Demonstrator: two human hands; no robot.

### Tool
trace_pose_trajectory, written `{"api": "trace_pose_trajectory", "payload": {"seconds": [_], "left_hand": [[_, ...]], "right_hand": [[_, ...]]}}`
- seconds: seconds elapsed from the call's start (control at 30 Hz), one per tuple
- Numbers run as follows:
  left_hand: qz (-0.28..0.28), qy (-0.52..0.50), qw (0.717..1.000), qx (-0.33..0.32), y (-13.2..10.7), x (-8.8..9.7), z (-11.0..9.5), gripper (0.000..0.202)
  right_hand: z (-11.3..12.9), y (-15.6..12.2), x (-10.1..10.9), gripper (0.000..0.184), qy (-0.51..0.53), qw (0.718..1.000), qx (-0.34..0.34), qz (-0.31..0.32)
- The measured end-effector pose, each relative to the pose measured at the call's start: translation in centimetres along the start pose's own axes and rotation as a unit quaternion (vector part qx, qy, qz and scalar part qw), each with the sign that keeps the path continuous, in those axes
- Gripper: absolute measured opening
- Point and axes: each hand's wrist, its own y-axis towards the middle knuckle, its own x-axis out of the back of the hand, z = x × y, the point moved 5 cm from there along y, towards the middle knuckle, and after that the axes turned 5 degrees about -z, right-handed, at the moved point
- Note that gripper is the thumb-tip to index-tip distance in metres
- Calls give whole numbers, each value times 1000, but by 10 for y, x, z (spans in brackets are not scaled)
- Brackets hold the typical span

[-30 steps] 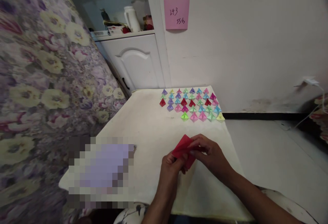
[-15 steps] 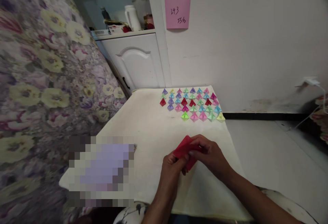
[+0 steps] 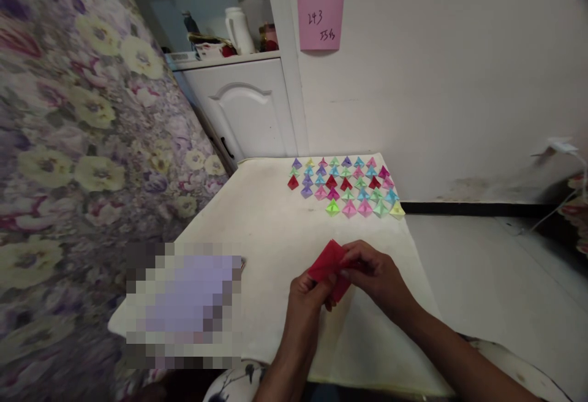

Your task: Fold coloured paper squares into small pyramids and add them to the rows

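Observation:
A red sheet of folded paper is held up above the near part of the table between both hands. My left hand grips its lower left side, with the thumb lying across the front. My right hand pinches the right side, fingers and thumb pressed together on the paper. The fingertips hide part of the folds. Farther back lie rows of small folded paper pieces in green, pink, blue, purple, red and yellow, apart from both hands.
The pieces rest on a cream-covered table. A blurred-out purple item lies at the left. Beyond stand a white cabinet and a wall with a pink note. A floral curtain hangs along the left.
The red paper has shifted very slightly up and left, and a little more of its upper face shows. Both hands keep their hold on it.

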Motion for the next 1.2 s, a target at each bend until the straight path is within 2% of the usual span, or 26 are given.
{"api": "trace_pose_trajectory", "payload": {"seconds": [0.57,0.73,0.87,1.03,1.13,1.2], "left_hand": [[26,-13,999,-22,-3,0,-7,14],[27,-32,999,-7,-3,-1,-10,16],[37,-84,996,19,-2,-1,-11,18],[49,-177,981,69,-2,-1,-12,36],[36,-149,986,65,-3,0,-12,45],[33,-88,994,48,-3,0,-10,40]], "right_hand": [[2,-4,-7,39,-39,996,52,53],[3,-5,-7,36,-67,993,69,65],[6,-5,-6,33,-100,988,96,70],[8,-4,-4,35,-119,985,110,65],[7,-5,-5,34,-122,983,118,70],[6,-5,-7,33,-123,982,123,79]]}}
